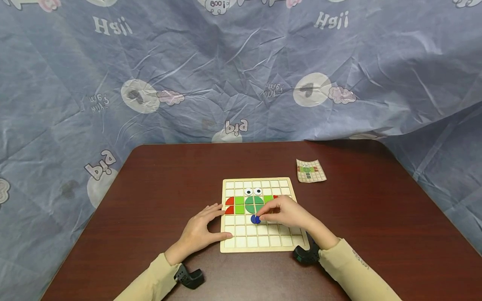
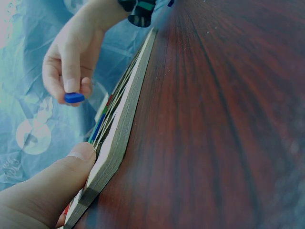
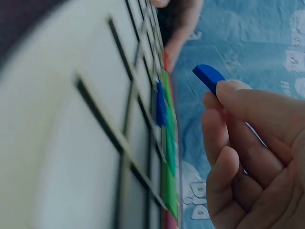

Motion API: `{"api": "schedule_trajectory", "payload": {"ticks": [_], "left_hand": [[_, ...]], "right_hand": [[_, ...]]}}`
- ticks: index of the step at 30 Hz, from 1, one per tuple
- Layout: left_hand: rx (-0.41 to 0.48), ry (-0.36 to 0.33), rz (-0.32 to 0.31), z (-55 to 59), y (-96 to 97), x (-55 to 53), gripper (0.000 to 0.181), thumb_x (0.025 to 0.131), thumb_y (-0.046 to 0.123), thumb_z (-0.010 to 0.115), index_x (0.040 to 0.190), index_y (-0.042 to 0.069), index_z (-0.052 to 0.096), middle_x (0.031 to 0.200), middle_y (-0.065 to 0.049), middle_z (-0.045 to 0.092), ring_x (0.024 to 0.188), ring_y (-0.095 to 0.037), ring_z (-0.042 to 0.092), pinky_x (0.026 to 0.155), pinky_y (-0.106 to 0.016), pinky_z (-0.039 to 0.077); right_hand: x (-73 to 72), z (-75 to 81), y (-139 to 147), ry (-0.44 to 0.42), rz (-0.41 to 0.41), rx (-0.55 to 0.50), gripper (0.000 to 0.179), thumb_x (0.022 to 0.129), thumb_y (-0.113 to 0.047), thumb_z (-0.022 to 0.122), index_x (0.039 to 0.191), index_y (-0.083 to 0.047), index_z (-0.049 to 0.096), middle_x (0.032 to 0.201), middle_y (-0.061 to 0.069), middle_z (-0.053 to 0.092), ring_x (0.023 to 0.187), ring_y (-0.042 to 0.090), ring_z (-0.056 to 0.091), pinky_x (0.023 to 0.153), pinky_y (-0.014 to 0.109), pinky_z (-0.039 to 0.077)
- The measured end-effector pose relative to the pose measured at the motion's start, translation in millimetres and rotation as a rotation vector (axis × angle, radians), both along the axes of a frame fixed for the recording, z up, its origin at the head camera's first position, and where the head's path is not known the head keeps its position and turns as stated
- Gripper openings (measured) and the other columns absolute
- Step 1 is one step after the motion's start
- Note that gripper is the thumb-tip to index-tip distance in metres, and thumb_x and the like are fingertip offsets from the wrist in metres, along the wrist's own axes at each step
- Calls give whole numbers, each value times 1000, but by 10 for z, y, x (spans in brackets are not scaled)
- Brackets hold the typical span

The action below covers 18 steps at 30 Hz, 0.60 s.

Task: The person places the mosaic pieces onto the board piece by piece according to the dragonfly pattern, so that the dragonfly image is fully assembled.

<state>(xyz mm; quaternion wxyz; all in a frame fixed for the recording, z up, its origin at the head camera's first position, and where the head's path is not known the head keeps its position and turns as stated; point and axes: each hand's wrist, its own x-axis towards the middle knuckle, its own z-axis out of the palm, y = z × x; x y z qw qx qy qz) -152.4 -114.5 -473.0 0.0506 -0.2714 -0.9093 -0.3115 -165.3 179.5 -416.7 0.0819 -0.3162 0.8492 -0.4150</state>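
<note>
My right hand (image 1: 288,212) pinches a blue tile with a curved edge (image 3: 208,78) between thumb and forefinger, holding it above the board. A pale wooden grid board (image 1: 241,241) lies flat under it. Another blue tile (image 3: 161,106) sits on the grid, just left of the held one in the head view. My left hand (image 1: 200,228) rests at the board's left side with fingers spread. Its thumb (image 2: 78,157) touches the edge of the board. Higher on the grid are eye tiles (image 1: 253,191), green round-edged tiles (image 1: 249,200), light green squares (image 1: 239,209) and red curved tiles (image 1: 229,201).
A small printed card (image 1: 311,171) showing a coloured grid pattern lies beyond the board's upper right corner. The dark brown table (image 1: 169,179) extends around the board. A patterned blue-grey cloth (image 1: 226,75) hangs behind it.
</note>
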Motion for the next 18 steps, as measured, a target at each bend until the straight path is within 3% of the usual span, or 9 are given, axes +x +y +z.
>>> {"api": "schedule_trajectory", "payload": {"ticks": [11, 18], "left_hand": [[3, 7, 4, -9, -1, -3, 73, 71, 61, 72, 125, 14, 62, 139, -1, 49, 132, -21, 39, 106, -43, 36], [3, 12, 4, -20, -5, -9, 73, 71, 62, 71, 125, 14, 62, 139, -1, 49, 132, -21, 39, 106, -43, 36]], "right_hand": [[52, -143, -105, -40, 23, 37, 10, 87, -17, 68, 95, -16, 75, 91, -10, 69, 80, 4, 61, 69, 23, 52], [39, -173, -126, 5, 76, 83, 11, 89, -17, 67, 95, -15, 75, 93, -11, 68, 82, 2, 60, 73, 23, 51]]}}
